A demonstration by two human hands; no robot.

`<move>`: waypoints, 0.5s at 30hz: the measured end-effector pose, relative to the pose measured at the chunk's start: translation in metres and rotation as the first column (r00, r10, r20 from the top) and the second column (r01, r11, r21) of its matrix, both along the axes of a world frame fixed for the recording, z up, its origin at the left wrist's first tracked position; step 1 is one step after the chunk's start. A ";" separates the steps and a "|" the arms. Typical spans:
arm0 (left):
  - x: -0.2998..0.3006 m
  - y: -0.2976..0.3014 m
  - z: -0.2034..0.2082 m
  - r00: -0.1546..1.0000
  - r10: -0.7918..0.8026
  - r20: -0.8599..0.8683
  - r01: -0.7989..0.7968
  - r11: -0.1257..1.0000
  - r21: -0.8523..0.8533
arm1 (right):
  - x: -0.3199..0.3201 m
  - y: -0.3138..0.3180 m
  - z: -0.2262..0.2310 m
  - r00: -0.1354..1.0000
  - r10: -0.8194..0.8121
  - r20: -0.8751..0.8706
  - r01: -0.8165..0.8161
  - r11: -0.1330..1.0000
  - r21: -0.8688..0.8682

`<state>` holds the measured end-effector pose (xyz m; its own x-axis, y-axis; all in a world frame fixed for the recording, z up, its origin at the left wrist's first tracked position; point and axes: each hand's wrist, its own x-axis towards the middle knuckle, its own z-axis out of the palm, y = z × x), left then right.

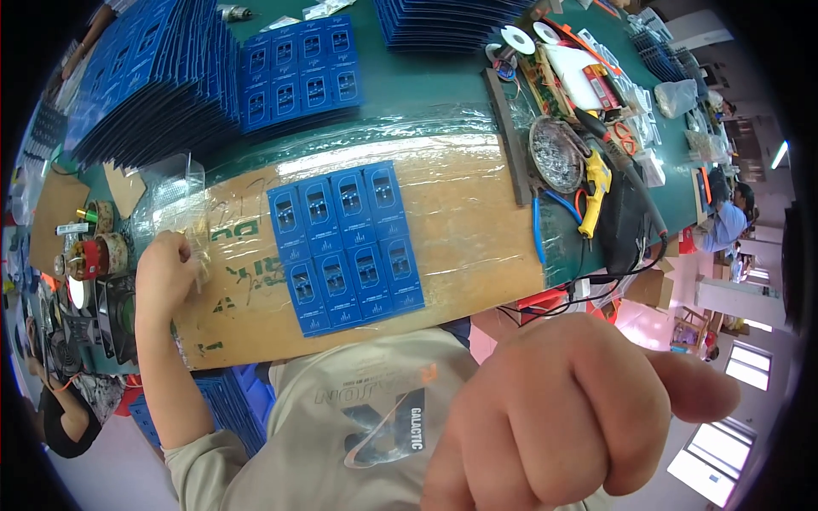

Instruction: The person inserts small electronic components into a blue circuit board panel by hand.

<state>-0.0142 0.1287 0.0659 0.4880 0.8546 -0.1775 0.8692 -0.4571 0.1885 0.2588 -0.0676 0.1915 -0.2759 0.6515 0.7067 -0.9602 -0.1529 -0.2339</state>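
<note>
A blue printed circuit board panel (345,247), made up of several small boards in two rows, lies flat on a tape-covered cardboard sheet (469,230). My left hand (169,272) rests at the left side of the cardboard, beside a clear plastic tray (175,196). Its fingers are curled together, and whatever is between them is hidden. My right hand (567,413) is raised close to the camera, off the table and large in the lower right. The fingers are bent in and one digit points out to the right; its palm side cannot be seen.
Tall stacks of blue panels (162,77) stand at the back left, with another stack (452,21) at the back. To the right are a dark bar (507,136), a round metal dish (556,153), a yellow-handled tool (596,192) and cables. Tape rolls (106,251) sit far left.
</note>
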 end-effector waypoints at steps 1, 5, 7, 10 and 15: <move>-0.001 0.000 0.000 1.000 -0.003 0.005 0.003 1.000 -0.003 | 0.000 0.001 -0.001 0.999 -0.016 -0.031 0.016 1.000 -0.010; -0.006 0.002 -0.004 0.998 0.014 0.062 -0.016 1.000 0.021 | 0.002 -0.003 -0.008 0.998 -0.009 -0.068 0.002 0.995 -0.099; -0.008 0.001 -0.003 0.998 0.013 0.068 -0.016 0.999 0.044 | 0.004 0.008 -0.013 0.998 0.007 -0.061 -0.003 0.997 0.071; -0.004 -0.003 0.006 0.992 0.072 0.100 -0.079 0.995 0.061 | 0.008 -0.016 -0.020 0.972 -0.221 -0.080 0.209 0.967 -0.143; -0.007 -0.004 0.004 0.968 0.058 0.245 -0.087 0.990 0.110 | 0.030 -0.007 -0.064 0.901 -0.422 0.097 0.406 0.746 -0.528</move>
<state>-0.0210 0.1246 0.0697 0.4398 0.8971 0.0422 0.8366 -0.4263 0.3442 0.2889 -0.0750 0.1273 0.1220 0.9666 0.2255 -0.9627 0.1705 -0.2101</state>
